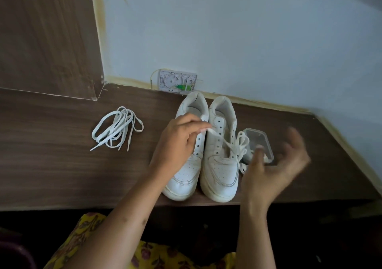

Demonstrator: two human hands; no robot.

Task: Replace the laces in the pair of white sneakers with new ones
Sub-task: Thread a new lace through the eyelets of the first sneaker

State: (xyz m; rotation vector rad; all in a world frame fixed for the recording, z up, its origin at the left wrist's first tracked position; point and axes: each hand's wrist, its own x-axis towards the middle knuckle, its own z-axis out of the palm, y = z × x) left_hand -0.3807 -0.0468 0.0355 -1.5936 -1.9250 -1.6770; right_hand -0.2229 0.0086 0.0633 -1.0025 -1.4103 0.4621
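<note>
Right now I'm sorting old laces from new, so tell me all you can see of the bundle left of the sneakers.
The lace bundle is flat white lace, fabric by its look, lying in loose overlapping loops on the brown wood-grain table. Several tipped ends stick out toward the near edge. It lies apart from both sneakers, and neither hand touches it.

Single head-worn wide-angle view looked forward and steeply down from close above the desk, facing the wall, forearms entering from the bottom edge.
</note>
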